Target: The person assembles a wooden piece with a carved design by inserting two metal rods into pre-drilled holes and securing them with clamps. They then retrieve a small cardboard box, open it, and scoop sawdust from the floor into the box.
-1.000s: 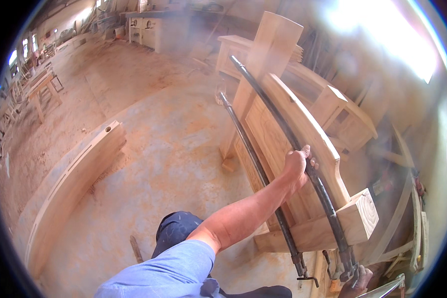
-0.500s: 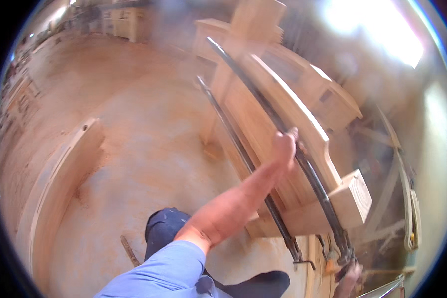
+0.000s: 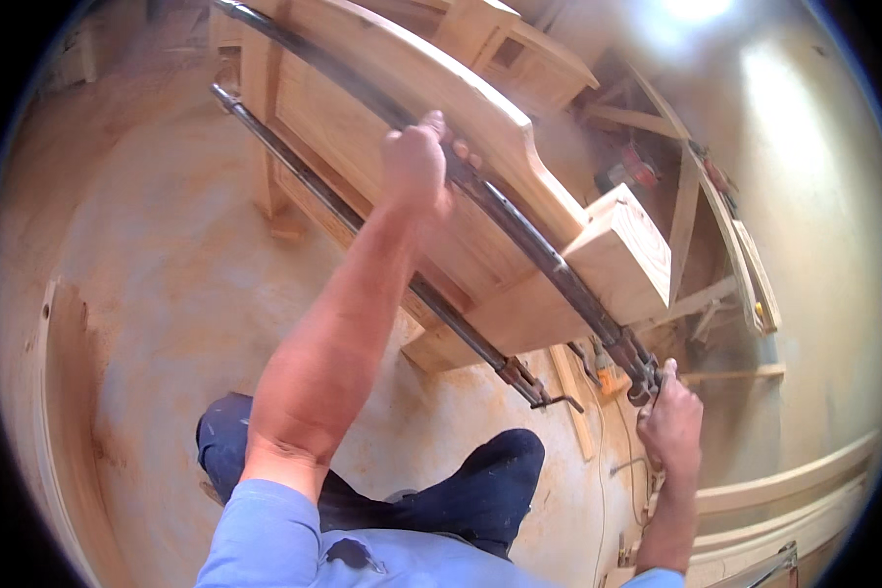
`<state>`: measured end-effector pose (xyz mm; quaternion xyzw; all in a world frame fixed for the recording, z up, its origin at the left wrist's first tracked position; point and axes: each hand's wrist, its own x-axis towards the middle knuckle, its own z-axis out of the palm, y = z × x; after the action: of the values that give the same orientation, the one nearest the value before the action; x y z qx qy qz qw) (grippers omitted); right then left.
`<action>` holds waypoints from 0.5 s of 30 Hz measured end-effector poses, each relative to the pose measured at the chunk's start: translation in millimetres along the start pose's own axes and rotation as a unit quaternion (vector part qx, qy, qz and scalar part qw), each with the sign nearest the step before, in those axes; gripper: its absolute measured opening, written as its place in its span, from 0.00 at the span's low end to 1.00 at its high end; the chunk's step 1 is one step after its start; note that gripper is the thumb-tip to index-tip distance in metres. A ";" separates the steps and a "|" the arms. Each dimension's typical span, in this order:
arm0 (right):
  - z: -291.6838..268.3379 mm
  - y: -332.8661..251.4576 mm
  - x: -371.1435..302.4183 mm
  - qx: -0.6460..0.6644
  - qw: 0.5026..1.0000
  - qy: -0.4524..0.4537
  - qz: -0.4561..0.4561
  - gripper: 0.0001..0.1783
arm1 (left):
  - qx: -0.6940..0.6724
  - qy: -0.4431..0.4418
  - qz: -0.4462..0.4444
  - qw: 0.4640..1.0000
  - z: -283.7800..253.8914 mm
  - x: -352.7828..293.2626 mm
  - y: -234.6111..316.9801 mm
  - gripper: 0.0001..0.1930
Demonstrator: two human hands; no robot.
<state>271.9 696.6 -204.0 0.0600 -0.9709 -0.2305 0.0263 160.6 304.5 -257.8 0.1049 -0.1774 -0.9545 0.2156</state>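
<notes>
A pale wooden headboard (image 3: 505, 113) with a curved top rail and a thick square post (image 3: 622, 260) stands tilted across the upper middle. Along its face runs a long dark pipe clamp (image 3: 529, 240). My left hand (image 3: 419, 169) is wrapped round that pipe partway up. At the clamp's near screw end, beside the post, my right hand (image 3: 672, 421) is closed on the screw end; its handle is mostly hidden by the fingers. Lower down, a second pipe clamp (image 3: 309, 176) spans the same piece, its crank handle (image 3: 563, 400) sticking out past the post; neither hand touches it.
A long wooden board (image 3: 64, 392) stands on edge at the left. An orange power tool (image 3: 612, 380) with a cord lies on the floor beyond the clamps. Wooden strips (image 3: 794, 490) lie at lower right. More wooden furniture (image 3: 549, 69) stands behind the headboard.
The view has swung, so the headboard and clamps appear further left and higher. My right hand and forearm show more fully at the screw end. My left hand still grips the upper pipe.
</notes>
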 end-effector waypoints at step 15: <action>-14.1 33.8 13.2 0.340 0.931 0.009 -0.133 0.29 | 0.039 -0.023 0.021 0.999 2.1 -1.3 -3.4 0.06</action>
<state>256.4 718.6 -175.8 0.1960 -0.9739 0.1128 -0.0175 159.9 308.6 -257.0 0.0879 -0.2218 -0.9442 0.2272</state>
